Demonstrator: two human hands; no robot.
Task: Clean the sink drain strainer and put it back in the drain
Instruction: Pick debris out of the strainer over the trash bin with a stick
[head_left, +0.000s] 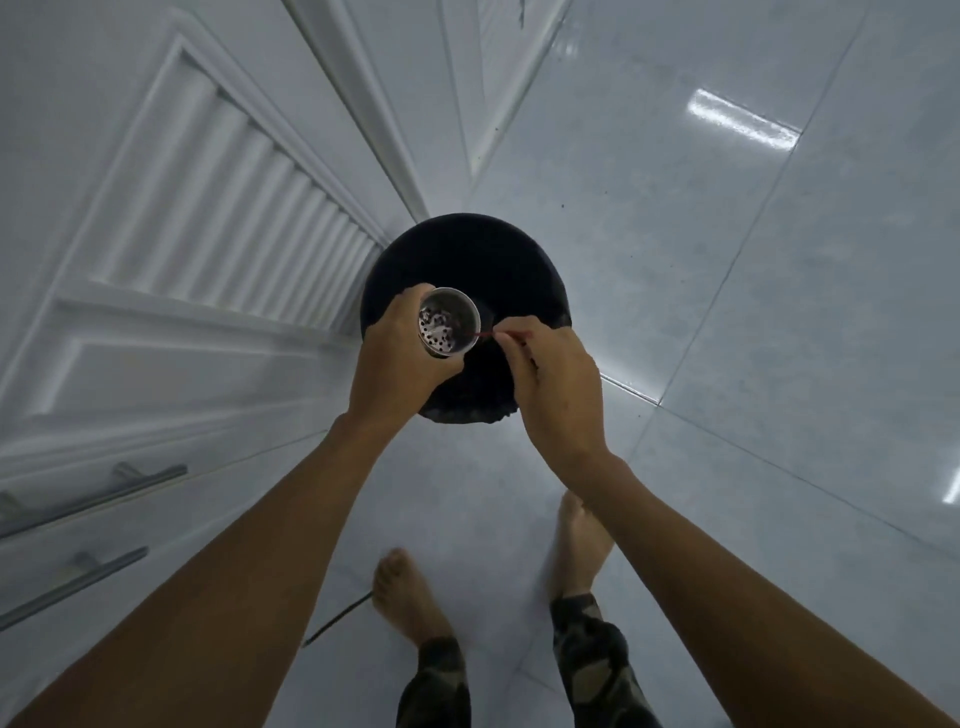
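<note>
The right hand (550, 384) pinches a thin red stick (480, 335), its tip inside the strainer (448, 325), which the left hand (400, 358) grips round its wall just beside it. The strainer is best held tilted above the black bin (467, 249) beneath both hands, so that picked-out debris drops in.

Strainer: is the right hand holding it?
No, the left hand grips the strainer while the right hand pinches a thin red stick.

Head-worn view, facing steeply down, close over floor (727, 260)
</note>
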